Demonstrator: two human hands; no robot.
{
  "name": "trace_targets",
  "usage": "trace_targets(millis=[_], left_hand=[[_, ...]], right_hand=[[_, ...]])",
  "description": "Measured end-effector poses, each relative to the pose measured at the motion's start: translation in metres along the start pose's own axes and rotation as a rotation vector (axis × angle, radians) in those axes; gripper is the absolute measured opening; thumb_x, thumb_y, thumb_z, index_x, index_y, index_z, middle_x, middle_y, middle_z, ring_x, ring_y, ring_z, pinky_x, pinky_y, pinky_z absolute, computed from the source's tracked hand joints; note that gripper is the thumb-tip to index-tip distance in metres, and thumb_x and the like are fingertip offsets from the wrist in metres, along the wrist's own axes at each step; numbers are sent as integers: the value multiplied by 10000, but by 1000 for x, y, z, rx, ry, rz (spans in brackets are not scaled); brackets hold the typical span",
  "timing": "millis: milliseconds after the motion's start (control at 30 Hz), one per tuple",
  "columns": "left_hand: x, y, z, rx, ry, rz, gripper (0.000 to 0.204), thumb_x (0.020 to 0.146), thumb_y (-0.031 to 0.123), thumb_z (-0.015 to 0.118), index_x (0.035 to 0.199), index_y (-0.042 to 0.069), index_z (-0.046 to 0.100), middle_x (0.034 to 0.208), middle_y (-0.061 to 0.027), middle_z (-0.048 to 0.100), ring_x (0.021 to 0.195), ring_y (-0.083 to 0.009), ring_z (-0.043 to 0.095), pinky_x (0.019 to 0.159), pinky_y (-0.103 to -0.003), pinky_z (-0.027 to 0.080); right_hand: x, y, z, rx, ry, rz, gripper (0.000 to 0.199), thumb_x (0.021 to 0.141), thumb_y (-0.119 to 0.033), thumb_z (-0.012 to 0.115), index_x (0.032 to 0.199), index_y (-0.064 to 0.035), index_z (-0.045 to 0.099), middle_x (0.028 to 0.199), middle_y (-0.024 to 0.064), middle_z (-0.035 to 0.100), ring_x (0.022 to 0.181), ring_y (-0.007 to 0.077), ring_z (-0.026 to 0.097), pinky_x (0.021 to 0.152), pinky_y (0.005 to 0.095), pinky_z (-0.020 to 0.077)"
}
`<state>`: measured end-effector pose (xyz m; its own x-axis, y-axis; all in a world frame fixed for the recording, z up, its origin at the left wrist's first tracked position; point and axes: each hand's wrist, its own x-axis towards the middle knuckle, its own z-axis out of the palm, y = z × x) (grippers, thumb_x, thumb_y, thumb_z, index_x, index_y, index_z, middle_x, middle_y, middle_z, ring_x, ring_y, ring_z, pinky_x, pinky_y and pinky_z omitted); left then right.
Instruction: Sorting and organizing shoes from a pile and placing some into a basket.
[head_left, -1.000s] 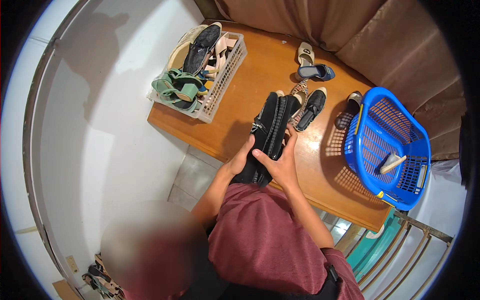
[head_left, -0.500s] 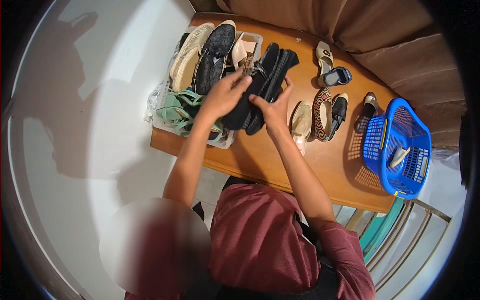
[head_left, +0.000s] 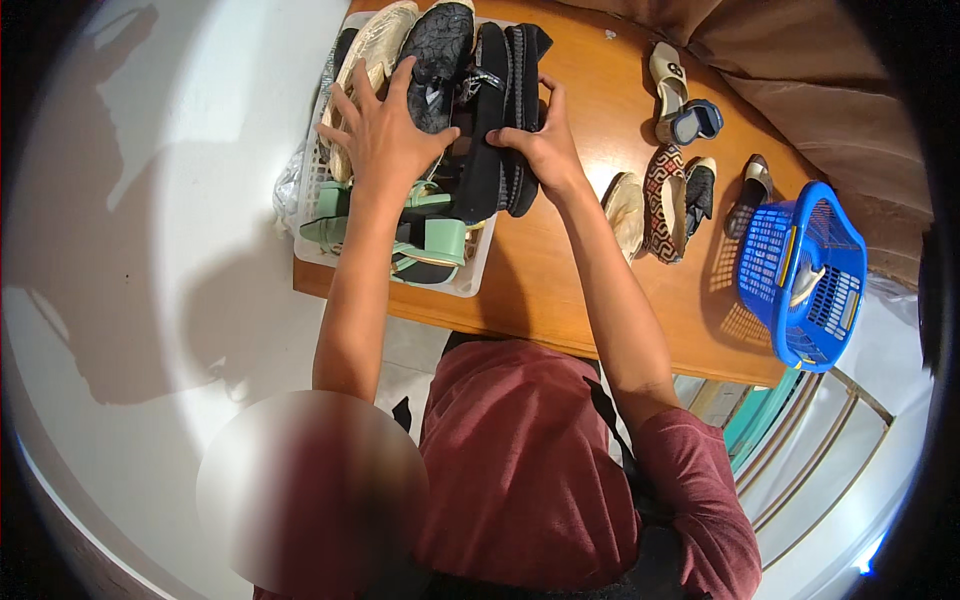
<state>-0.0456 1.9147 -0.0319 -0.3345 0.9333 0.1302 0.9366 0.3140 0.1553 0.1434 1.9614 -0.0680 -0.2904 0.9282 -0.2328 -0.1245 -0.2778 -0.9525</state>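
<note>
Black shoes at the crate's right edge, held by the right hand

The two black shoes stand side by side and lengthwise, a ribbed sole edge showing between them and a shiny ornament near the far end of the left one. The right hand has hold of them from the outer side: it is partly closed, with the thumb across the upper surface and the fingers along the right flank. The pair covers part of the right rim of the white crate; whether it rests on that rim or sits above it cannot be told.

The left hand is spread wide, gripping nothing, over a textured black shoe and the cream shoes; contact with them is unclear. Its thumb points at the pair and ends just beside it. Nearer the body, green sandals fill the crate's near end, close to the pair's lower tip.

To the right of the grip, a strip of brown table runs as far as a beige shoe and a patterned flat. The table's near edge passes below both forearms. Farther right, a blue basket stands by the table's right end. A pale wall lies close along the crate's left side.
</note>
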Motion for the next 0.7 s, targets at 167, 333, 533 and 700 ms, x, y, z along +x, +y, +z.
trace_targets(millis=[167,333,533,700], left_hand=[[1,-23,10,-48,-67,-39,1094,601,527,944,1548,300,446,1674,-170,218,1513,-494,223,1051,-824,290],[0,-25,15,7,-79,-18,988,632,477,941,1490,255,503,1667,-130,253,1506,-478,241,1074,-781,313],[-3,-35,24,-85,1,-2,854,677,438,921,1407,143,591,1623,-106,327,1512,-386,267,1069,-750,303],[-3,-37,25,-121,41,-19,806,662,396,933,1355,110,636,1625,-52,367,1517,-314,291,1104,-724,273]], right_hand=[[9,-9,-4,-89,-109,-74,997,661,21,835,1478,-60,269,1111,178,619,967,251,675,845,362,574],[23,-10,-6,-43,-22,-80,999,670,10,839,1474,-62,251,1115,177,627,993,275,683,840,392,606],[23,29,25,-156,39,-144,983,686,53,824,1473,-71,247,1177,196,607,996,266,688,864,385,613],[20,44,28,-226,56,-239,1005,690,26,825,1485,-73,217,1262,223,540,1073,285,662,881,390,608]])
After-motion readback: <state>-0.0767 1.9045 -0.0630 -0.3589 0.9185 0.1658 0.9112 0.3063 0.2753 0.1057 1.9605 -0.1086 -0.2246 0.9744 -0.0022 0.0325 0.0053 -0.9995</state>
